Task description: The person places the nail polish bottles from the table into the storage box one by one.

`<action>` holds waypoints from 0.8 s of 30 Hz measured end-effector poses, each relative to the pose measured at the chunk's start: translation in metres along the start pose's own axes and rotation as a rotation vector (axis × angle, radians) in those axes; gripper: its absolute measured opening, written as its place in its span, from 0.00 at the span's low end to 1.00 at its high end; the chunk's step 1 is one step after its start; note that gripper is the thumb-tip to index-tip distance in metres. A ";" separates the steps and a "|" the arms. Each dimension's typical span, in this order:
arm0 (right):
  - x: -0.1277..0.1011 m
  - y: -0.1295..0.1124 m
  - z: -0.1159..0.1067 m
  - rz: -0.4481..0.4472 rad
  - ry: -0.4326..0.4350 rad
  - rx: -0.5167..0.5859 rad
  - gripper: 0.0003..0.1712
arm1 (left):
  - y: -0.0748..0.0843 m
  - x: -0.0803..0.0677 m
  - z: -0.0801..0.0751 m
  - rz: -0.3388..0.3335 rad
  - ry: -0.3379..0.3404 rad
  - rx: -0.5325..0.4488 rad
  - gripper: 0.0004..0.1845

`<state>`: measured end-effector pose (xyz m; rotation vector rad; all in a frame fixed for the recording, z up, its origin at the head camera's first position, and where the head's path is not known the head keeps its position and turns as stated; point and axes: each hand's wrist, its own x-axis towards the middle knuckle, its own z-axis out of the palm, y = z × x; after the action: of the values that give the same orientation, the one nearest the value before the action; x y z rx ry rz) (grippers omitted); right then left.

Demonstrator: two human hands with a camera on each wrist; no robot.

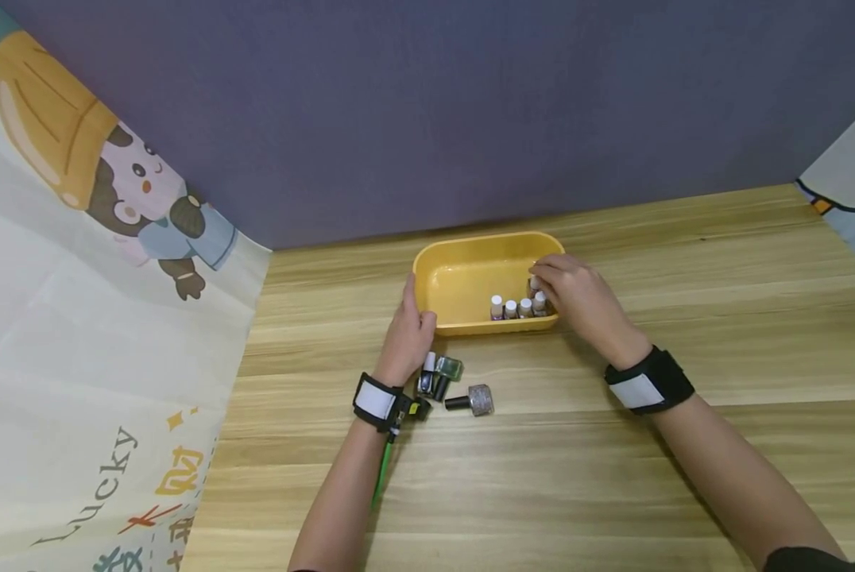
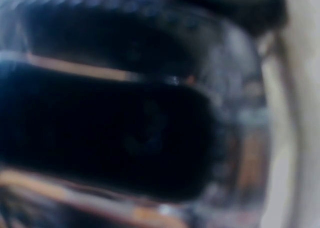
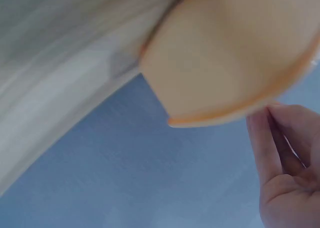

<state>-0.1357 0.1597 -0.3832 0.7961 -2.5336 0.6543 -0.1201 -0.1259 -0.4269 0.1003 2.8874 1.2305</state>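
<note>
A yellow plastic basket [image 1: 470,329] stands near the back of the table. My left hand [image 1: 406,338] holds its left end, thumb at the near corner and fingers along the outer wall. Over the right end, my right hand [image 1: 581,302] pinches a nail polish bottle [image 1: 534,284] with a white cap, partly hidden by the fingers. Several white-capped nail polish bottles [image 1: 511,309] stand upright in a row along the basket's near wall. In the right wrist view the right fingers [image 3: 262,143] meet at the basket rim [image 3: 240,111]; the bottle is hidden there.
Beside my left wrist lie a dark bottle with a white cap [image 1: 427,375] and a green nail polish bottle [image 1: 449,367]. A glittery one [image 1: 481,400] lies on its side nearby. A blue-grey panel [image 1: 470,119] rises behind the table. The left wrist view is a dark blur.
</note>
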 end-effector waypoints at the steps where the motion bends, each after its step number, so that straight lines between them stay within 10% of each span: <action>1: 0.000 -0.002 -0.002 0.000 0.002 0.010 0.11 | 0.000 0.000 0.000 0.000 0.002 0.000 0.41; 24: 0.002 -0.051 -0.016 -0.132 0.004 0.085 0.11 | 0.001 0.000 -0.002 0.014 0.004 -0.001 0.41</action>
<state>-0.1022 0.1308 -0.3535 0.9812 -2.4382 0.7224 -0.1198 -0.1261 -0.4248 0.1178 2.8943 1.2358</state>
